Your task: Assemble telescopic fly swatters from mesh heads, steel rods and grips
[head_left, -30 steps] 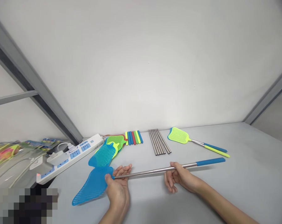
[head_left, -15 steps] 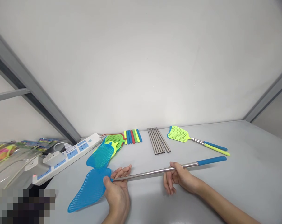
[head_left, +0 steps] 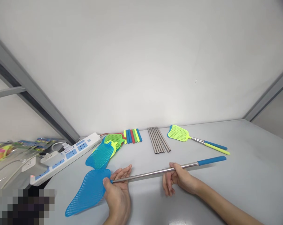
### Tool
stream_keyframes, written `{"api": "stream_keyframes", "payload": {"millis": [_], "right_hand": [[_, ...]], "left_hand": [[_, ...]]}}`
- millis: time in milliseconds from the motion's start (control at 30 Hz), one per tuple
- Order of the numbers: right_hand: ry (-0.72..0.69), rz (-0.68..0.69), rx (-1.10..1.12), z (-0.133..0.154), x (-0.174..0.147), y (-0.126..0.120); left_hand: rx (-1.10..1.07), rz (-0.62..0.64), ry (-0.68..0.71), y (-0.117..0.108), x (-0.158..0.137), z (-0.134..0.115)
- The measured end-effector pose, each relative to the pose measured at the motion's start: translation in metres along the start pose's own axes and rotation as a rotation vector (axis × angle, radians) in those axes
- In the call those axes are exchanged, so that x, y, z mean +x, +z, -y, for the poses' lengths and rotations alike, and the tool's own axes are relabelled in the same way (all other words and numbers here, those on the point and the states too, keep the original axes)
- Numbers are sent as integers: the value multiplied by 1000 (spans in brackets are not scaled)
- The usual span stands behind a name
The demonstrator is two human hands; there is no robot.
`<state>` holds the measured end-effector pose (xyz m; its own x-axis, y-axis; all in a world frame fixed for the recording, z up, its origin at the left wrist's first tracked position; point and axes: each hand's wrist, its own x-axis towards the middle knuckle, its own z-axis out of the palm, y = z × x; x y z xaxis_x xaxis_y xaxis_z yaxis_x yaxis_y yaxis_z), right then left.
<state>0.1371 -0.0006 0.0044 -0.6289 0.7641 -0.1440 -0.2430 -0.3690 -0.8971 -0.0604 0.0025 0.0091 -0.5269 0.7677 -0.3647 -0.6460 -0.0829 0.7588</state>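
Note:
A blue fly swatter point(head_left: 88, 191) with an extended metal rod and a blue grip spans both my hands above the table. My left hand point(head_left: 119, 193) pinches the base of its mesh head, thumb on top. Farther along, my right hand point(head_left: 178, 178) holds the rod between thumb and fingers, just short of the blue grip. Loose swatter heads point(head_left: 101, 155) in blue, yellow and green lie stacked beyond my left hand. A row of coloured grip sleeves point(head_left: 133, 136) and a group of metal rods point(head_left: 158, 140) rest near the wall.
Two assembled swatters, the upper one yellow point(head_left: 178, 133), lie at the back right. A white power strip point(head_left: 71, 154) with plugged-in adapters runs along the left. Plastic-wrapped packages point(head_left: 7, 154) are beyond it. A grey table point(head_left: 249, 162) meets the white wall behind.
The hands and swatter keep almost the same pose. The view has shifted very slightly, and the swatter head sits a little lower and farther left.

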Motion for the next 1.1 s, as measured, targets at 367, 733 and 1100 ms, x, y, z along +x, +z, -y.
{"api": "stream_keyframes", "payload": {"millis": [367, 733, 1100], "right_hand": [[9, 15, 20, -2, 0, 4], [-23, 36, 42, -11, 3, 3], [-39, 59, 9, -10, 2, 5]], "left_hand": [[10, 43, 30, -1, -9, 1], [11, 21, 31, 2, -18, 0], [25, 25, 9, 2, -24, 4]]}}
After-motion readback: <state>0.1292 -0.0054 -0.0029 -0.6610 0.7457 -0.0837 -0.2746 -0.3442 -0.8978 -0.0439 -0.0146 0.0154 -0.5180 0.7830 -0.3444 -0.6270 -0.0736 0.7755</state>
